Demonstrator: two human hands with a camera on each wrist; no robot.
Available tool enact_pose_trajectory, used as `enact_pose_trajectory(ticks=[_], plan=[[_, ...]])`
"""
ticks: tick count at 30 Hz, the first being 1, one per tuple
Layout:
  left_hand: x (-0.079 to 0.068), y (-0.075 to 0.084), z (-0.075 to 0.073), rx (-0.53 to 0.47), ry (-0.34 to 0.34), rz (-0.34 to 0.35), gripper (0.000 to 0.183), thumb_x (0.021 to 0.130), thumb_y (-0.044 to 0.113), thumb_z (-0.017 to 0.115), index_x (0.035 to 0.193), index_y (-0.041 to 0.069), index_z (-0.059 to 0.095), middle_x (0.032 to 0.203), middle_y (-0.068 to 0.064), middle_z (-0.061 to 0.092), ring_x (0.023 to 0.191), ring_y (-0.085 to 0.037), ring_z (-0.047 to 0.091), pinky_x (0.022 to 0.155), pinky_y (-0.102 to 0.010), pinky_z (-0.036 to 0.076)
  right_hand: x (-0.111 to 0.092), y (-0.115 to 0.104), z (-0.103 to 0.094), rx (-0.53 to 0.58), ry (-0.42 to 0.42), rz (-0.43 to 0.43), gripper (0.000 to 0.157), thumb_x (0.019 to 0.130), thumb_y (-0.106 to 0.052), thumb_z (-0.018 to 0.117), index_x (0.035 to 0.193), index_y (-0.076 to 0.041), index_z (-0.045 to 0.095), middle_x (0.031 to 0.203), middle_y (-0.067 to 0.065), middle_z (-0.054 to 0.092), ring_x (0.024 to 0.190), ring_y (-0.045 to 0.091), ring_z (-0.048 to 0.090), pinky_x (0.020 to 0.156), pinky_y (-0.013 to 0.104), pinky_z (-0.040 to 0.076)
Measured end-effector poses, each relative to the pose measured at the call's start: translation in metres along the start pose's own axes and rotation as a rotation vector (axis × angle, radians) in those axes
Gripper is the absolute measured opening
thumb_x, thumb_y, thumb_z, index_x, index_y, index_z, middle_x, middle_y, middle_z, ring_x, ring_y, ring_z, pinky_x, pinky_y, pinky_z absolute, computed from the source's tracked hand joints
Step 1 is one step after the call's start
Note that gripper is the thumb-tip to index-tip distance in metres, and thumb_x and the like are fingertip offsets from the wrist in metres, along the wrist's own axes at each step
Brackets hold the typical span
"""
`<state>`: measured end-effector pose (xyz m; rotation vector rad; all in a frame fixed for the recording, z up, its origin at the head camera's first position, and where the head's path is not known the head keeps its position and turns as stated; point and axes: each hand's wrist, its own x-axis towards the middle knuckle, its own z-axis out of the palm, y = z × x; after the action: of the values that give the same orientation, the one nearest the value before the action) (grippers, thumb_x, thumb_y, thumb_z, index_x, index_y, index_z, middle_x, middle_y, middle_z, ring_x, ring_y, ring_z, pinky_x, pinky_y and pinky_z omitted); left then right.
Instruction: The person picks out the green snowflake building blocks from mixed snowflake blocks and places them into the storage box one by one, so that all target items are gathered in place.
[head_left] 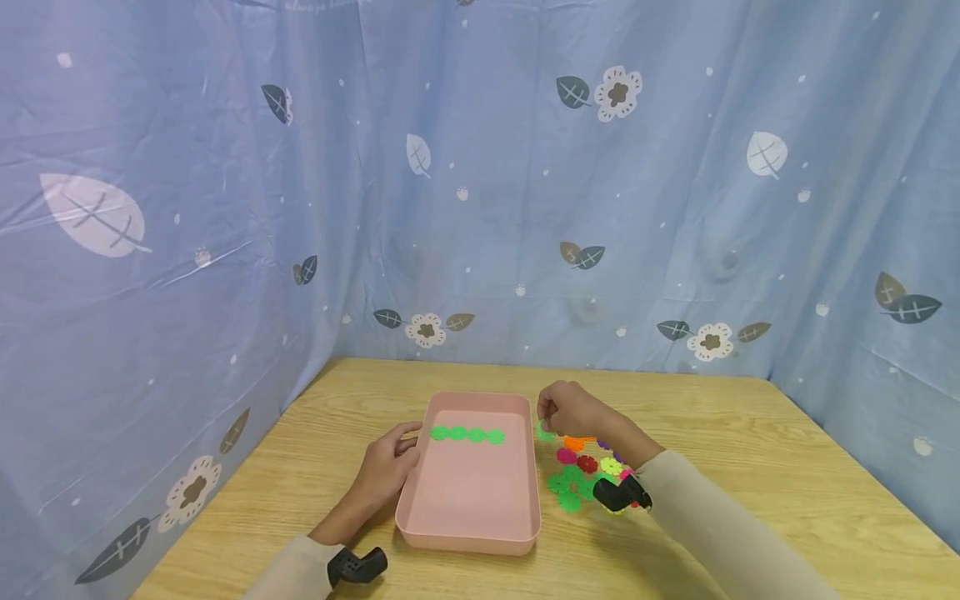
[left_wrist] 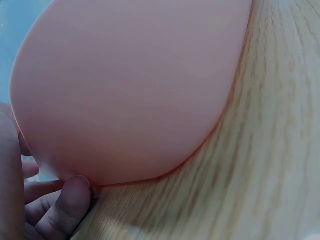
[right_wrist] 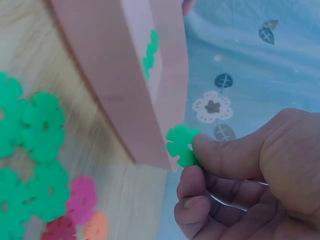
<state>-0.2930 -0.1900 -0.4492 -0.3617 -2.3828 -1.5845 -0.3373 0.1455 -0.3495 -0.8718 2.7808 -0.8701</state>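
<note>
My right hand [head_left: 573,408] pinches a green flower-shaped plastic disc [right_wrist: 181,145] between thumb and fingers, just outside the tray's right wall near its far end. A pink rectangular tray [head_left: 472,500] stands in front of me. Inside it, several green discs [head_left: 468,434] lie in a row across the far part. Beside the tray's left wall, my left hand [head_left: 386,467] rests with loosely bent fingers, the fingertips [left_wrist: 75,192] right at the wall in the left wrist view.
Loose flower-shaped discs lie right of the tray: several green ones [head_left: 570,483], an orange one [head_left: 574,444], a dark red one [head_left: 587,464] and a yellow one [head_left: 611,466]. A blue patterned curtain [head_left: 525,208] hangs behind the wooden table [head_left: 750,467].
</note>
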Motion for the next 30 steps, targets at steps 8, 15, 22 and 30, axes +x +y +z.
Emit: enact_pose_trajectory(ticks=[8, 15, 22, 30], plan=[[0.000, -0.002, 0.000, -0.006, 0.008, -0.009, 0.044, 0.093, 0.003, 0.054, 0.138, 0.000, 0.059, 0.116, -0.022, 0.073, 0.102, -0.030, 0.074, 0.073, -0.030, 0.061, 0.025, -0.012, 0.006, -0.005, 0.042, 0.003, 0.007, 0.089, 0.004, 0.069, 0.088, -0.002, 0.067, 0.074, 0.005, 0.064, 0.064, 0.017, 0.054, 0.064, 0.029, 0.049], [-0.001, 0.001, 0.000, -0.024, 0.005, -0.004, 0.044, 0.094, 0.004, 0.055, 0.138, 0.001, 0.060, 0.116, -0.021, 0.073, 0.101, -0.030, 0.074, 0.074, -0.032, 0.061, 0.044, -0.010, 0.019, -0.049, 0.080, 0.010, 0.011, 0.085, 0.005, 0.072, 0.083, -0.006, 0.068, 0.075, 0.001, 0.064, 0.066, 0.016, 0.056, 0.066, 0.031, 0.050], [-0.002, 0.002, 0.001, -0.075, -0.016, 0.004, 0.044, 0.094, 0.003, 0.056, 0.138, 0.000, 0.058, 0.117, -0.024, 0.071, 0.102, -0.033, 0.073, 0.072, -0.034, 0.062, 0.053, -0.002, 0.036, -0.138, 0.119, 0.089, 0.012, 0.081, 0.001, 0.074, 0.077, -0.010, 0.072, 0.075, -0.003, 0.064, 0.069, 0.017, 0.055, 0.063, 0.033, 0.048], [-0.002, -0.001, 0.001, -0.055, 0.001, 0.010, 0.044, 0.094, 0.004, 0.057, 0.138, 0.001, 0.059, 0.117, -0.022, 0.072, 0.102, -0.032, 0.073, 0.074, -0.034, 0.062, 0.054, 0.000, 0.045, -0.183, 0.108, 0.171, 0.018, 0.083, -0.003, 0.074, 0.070, -0.015, 0.070, 0.071, -0.004, 0.063, 0.063, 0.017, 0.054, 0.055, 0.031, 0.043]])
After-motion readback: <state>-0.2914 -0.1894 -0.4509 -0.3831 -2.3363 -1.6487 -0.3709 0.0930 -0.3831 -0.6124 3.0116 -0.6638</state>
